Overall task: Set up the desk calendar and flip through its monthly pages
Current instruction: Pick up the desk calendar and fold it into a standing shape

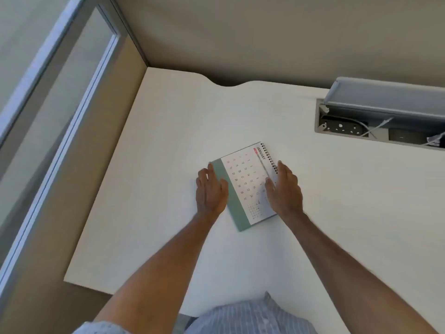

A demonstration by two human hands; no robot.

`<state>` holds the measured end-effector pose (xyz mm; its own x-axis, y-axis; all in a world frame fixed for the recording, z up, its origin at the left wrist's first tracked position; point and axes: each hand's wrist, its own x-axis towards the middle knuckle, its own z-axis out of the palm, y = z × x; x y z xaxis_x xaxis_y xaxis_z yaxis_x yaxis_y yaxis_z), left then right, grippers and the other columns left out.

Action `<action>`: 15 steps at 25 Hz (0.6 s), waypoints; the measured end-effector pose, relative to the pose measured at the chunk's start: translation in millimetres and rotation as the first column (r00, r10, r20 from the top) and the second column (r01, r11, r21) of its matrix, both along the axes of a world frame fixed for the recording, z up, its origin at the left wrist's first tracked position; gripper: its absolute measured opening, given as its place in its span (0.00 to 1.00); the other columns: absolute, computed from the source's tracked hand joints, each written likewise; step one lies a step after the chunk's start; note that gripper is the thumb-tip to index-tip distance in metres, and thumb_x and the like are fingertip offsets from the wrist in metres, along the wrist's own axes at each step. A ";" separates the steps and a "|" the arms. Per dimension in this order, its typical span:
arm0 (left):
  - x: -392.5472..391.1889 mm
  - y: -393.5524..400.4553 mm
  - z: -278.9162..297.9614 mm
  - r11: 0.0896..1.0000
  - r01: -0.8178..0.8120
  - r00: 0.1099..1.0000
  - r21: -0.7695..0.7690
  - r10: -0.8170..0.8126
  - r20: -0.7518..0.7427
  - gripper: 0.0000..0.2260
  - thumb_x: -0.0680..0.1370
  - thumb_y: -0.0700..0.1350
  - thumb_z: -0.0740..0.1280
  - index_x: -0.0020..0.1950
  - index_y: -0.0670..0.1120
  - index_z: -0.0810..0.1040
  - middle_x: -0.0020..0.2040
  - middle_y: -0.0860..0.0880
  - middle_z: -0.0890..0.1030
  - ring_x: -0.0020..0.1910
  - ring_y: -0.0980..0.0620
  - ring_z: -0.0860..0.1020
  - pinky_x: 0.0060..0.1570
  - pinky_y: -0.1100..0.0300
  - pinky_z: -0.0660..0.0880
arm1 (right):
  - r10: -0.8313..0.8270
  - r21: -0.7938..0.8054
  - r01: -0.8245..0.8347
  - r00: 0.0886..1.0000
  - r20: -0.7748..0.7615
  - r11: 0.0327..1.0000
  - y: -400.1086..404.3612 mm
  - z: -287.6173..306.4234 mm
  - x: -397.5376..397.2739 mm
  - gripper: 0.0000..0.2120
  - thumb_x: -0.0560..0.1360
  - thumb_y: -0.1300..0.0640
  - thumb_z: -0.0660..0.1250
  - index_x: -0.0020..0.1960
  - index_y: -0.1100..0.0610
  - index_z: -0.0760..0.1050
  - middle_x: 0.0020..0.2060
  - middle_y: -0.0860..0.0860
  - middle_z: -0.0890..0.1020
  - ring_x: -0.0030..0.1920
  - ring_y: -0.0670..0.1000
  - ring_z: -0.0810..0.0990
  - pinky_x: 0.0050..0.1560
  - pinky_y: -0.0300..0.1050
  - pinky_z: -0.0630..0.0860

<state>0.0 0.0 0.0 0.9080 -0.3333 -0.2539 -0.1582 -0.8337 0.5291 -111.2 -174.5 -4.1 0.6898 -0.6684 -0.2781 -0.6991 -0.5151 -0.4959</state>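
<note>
A spiral-bound desk calendar (243,182) lies flat on the white desk (168,165), turned sideways, with its JANUARY page up, a green band along its left edge and the black coil at its right. My left hand (210,192) rests at the green edge, fingers together and thumb on the band. My right hand (284,189) lies over the coil side, its thumb on the page. Whether either hand grips the calendar or only touches it I cannot tell.
An open cable tray (375,128) with a raised grey lid, a power strip and white wires is set into the desk at the back right. A beige partition wall runs behind the desk. A glass panel stands to the left.
</note>
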 end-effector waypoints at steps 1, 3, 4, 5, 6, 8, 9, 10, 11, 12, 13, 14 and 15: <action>-1.2 -3.3 -2.1 0.997 -0.061 0.996 -0.041 0.059 -0.063 0.27 0.83 0.47 0.59 0.82 0.43 0.58 0.68 0.41 0.70 0.66 0.39 0.71 0.59 0.45 0.74 | -0.015 -0.022 0.016 1.000 0.004 1.000 0.5 -1.4 1.4 0.31 0.81 0.49 0.62 0.80 0.58 0.60 0.77 0.55 0.68 0.73 0.60 0.68 0.66 0.59 0.72; -5.0 -8.2 -2.1 0.991 -0.120 0.981 -0.063 0.109 -0.161 0.27 0.83 0.48 0.58 0.81 0.46 0.58 0.66 0.42 0.71 0.64 0.40 0.73 0.57 0.47 0.73 | -0.034 -0.052 0.034 0.999 0.007 0.998 2.4 -2.5 1.5 0.29 0.81 0.50 0.63 0.78 0.58 0.63 0.74 0.56 0.72 0.69 0.62 0.70 0.63 0.60 0.73; -7.2 -11.5 -0.7 0.989 -0.132 0.972 -0.059 0.118 -0.204 0.26 0.83 0.49 0.58 0.81 0.46 0.59 0.65 0.42 0.72 0.63 0.40 0.74 0.55 0.49 0.73 | -0.041 -0.045 0.041 0.999 0.002 0.998 2.8 -3.2 2.7 0.28 0.80 0.51 0.63 0.77 0.58 0.65 0.72 0.56 0.73 0.69 0.62 0.70 0.63 0.60 0.73; -8.2 -14.0 -2.0 0.988 -0.145 0.966 -0.056 0.130 -0.223 0.26 0.82 0.49 0.58 0.80 0.47 0.59 0.65 0.42 0.72 0.62 0.40 0.75 0.52 0.51 0.71 | -0.062 -0.029 0.062 0.998 0.001 0.998 2.0 -4.2 4.5 0.27 0.80 0.51 0.64 0.77 0.57 0.66 0.72 0.56 0.73 0.68 0.61 0.70 0.63 0.59 0.72; -9.2 -14.1 -2.1 0.985 -0.161 0.960 -0.054 0.144 -0.239 0.26 0.82 0.49 0.58 0.80 0.47 0.60 0.64 0.42 0.73 0.61 0.40 0.76 0.51 0.52 0.70 | -0.088 0.004 0.088 0.996 -0.006 0.996 2.8 -4.5 6.0 0.26 0.79 0.51 0.64 0.76 0.56 0.67 0.71 0.56 0.74 0.68 0.61 0.69 0.64 0.58 0.72; -7.3 -15.6 -0.2 0.977 -0.206 0.945 -0.057 0.184 -0.272 0.26 0.81 0.49 0.60 0.79 0.47 0.61 0.65 0.43 0.73 0.59 0.40 0.78 0.51 0.53 0.71 | -0.189 0.102 0.188 0.982 -0.004 0.977 -2.3 -1.8 10.8 0.24 0.78 0.53 0.65 0.73 0.55 0.71 0.68 0.55 0.76 0.67 0.60 0.71 0.63 0.56 0.71; -6.0 -16.5 -0.9 0.972 -0.230 0.934 -0.058 0.203 -0.294 0.25 0.81 0.49 0.60 0.78 0.48 0.63 0.65 0.43 0.74 0.59 0.40 0.79 0.52 0.53 0.72 | -0.259 0.191 0.254 0.966 0.003 0.948 -6.4 -0.5 13.8 0.21 0.77 0.54 0.65 0.70 0.55 0.75 0.63 0.55 0.78 0.63 0.59 0.73 0.60 0.54 0.73; -4.2 -17.7 -1.3 0.965 -0.255 0.922 -0.063 0.222 -0.318 0.24 0.81 0.49 0.60 0.77 0.47 0.65 0.65 0.44 0.75 0.59 0.40 0.79 0.53 0.53 0.73 | -0.342 0.305 0.321 0.939 0.018 0.897 -11.6 0.9 16.3 0.18 0.76 0.55 0.64 0.64 0.57 0.78 0.55 0.56 0.81 0.54 0.58 0.76 0.54 0.53 0.75; -2.9 -19.1 -1.6 0.956 -0.281 0.906 -0.084 0.236 -0.351 0.22 0.80 0.48 0.61 0.75 0.47 0.67 0.65 0.44 0.77 0.59 0.41 0.80 0.55 0.53 0.75 | -0.425 0.430 0.375 0.905 0.022 0.821 -16.9 3.2 17.7 0.16 0.75 0.56 0.63 0.60 0.60 0.80 0.45 0.55 0.81 0.44 0.55 0.76 0.45 0.50 0.74; -2.1 -20.7 0.0 0.943 -0.313 0.888 -0.117 0.246 -0.389 0.21 0.80 0.47 0.61 0.73 0.47 0.69 0.65 0.45 0.79 0.58 0.42 0.80 0.56 0.51 0.77 | -0.486 0.539 0.406 0.874 0.008 0.738 -22.3 5.0 18.1 0.16 0.75 0.57 0.63 0.58 0.64 0.79 0.38 0.54 0.77 0.37 0.52 0.71 0.38 0.47 0.69; -1.4 -21.7 0.9 0.927 -0.343 0.870 -0.153 0.252 -0.424 0.20 0.80 0.46 0.61 0.72 0.47 0.70 0.64 0.46 0.81 0.55 0.44 0.81 0.56 0.51 0.78 | -0.505 0.598 0.419 0.863 -0.029 0.683 -27.6 7.7 17.2 0.18 0.76 0.57 0.63 0.59 0.68 0.76 0.37 0.54 0.74 0.35 0.51 0.67 0.36 0.45 0.64; -0.8 -22.6 2.7 0.913 -0.365 0.857 -0.185 0.251 -0.450 0.20 0.79 0.45 0.61 0.71 0.48 0.70 0.63 0.47 0.82 0.51 0.46 0.81 0.53 0.52 0.79 | -0.501 0.621 0.424 0.863 -0.058 0.659 -32.1 9.3 16.1 0.19 0.77 0.56 0.64 0.61 0.70 0.74 0.39 0.53 0.72 0.38 0.50 0.66 0.37 0.45 0.61; -0.3 -23.5 4.7 0.901 -0.379 0.847 -0.211 0.246 -0.472 0.20 0.79 0.45 0.60 0.71 0.49 0.70 0.62 0.48 0.83 0.48 0.49 0.82 0.49 0.55 0.78 | -0.484 0.628 0.416 0.872 -0.071 0.658 -35.4 12.4 14.5 0.20 0.79 0.54 0.64 0.62 0.70 0.73 0.42 0.54 0.72 0.41 0.51 0.67 0.41 0.45 0.62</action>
